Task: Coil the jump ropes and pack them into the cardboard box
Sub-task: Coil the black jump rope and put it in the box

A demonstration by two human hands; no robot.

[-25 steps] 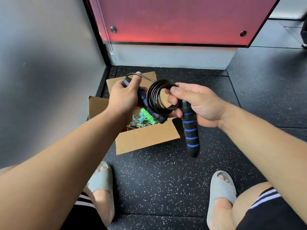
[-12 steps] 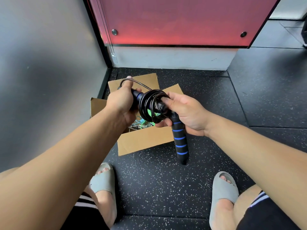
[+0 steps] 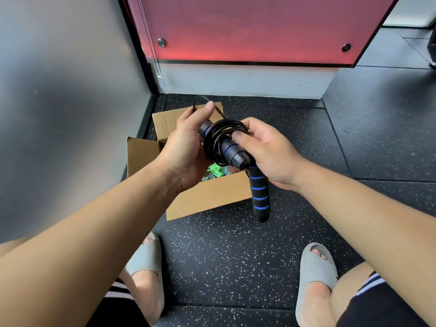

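Above the open brown cardboard box [image 3: 207,199], the left hand [image 3: 186,149] curls around one end of the black jump rope with blue-banded foam handles [image 3: 213,143], while the right hand [image 3: 269,152] pinches its coil under the thumb, the second handle dangling below its fingers.

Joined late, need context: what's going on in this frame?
A person holds a coiled black rope over an open box. One handle is pushed through the coils, and the left hand holds that bundle. The right hand pinches the coils with its thumb, and the other handle hangs below it. A loose loop of cord sticks up past the left hand. The rope is not yet in the box, where a green rope lies.
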